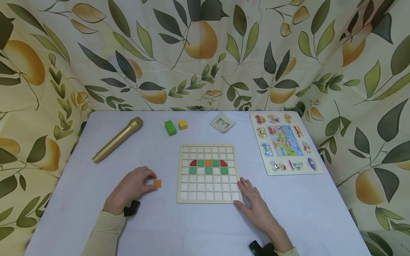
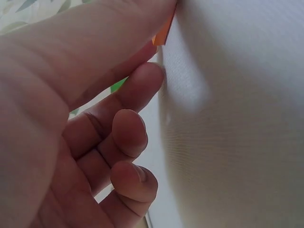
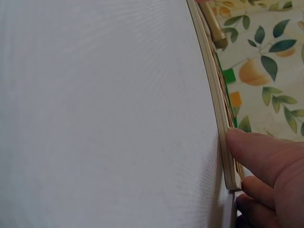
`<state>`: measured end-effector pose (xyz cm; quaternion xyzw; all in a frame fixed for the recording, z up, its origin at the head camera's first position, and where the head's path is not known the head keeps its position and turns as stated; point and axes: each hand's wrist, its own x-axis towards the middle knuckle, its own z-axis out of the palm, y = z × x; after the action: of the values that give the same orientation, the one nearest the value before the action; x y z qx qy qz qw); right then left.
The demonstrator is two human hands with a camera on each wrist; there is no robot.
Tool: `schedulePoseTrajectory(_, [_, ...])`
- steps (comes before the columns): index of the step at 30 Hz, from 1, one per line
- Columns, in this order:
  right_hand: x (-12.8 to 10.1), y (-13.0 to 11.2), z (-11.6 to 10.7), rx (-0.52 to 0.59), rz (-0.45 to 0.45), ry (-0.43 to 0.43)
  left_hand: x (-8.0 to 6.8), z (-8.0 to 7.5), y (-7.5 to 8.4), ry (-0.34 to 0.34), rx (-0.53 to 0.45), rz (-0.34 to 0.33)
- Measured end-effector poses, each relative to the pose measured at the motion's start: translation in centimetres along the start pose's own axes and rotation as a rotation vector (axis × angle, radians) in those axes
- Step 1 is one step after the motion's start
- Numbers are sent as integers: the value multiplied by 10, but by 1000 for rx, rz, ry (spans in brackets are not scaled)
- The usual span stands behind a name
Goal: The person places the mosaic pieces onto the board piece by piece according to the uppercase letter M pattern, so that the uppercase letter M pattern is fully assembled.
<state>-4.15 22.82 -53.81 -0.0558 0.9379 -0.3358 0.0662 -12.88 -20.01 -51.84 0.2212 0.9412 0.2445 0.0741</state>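
The left hand rested on the white tablecloth, its fingers curled and its fingertips pinching a small orange square tile that lay on the cloth just left of the square wooden grid board — the left wrist view showed only an orange sliver of it under the thumb. The right hand lay flat with straight fingers, its fingertips touching the board's near right corner, grasping nothing. On the board sat a row of red, green and orange tiles with three green ones below. Farther back lay a gold microphone, a green block, a yellow cube, a pattern card and — to the right — a vehicle peg puzzle.
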Motion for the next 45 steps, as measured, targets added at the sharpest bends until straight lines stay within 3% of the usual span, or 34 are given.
schedulePoseTrajectory(7, [0, 1, 0, -3, -4, -7, 1, 0, 1, -12, 9, -19])
schedulePoseTrajectory(14, [0, 2, 0, -7, -8, -3, 5, -4, 6, 11, -46, -84])
schedulePoseTrajectory(19, [-1, 2, 0, 0, -9, -1, 12, -9, 14, 34, -54, -25])
schedulePoseTrajectory(32, [0, 3, 1, 9, -4, -1, 45, -12, 45, 11, -80, 25])
schedulePoseTrajectory(45, [0, 3, 2, 12, -10, 5, 74, -2, 75, 9, -88, 174])
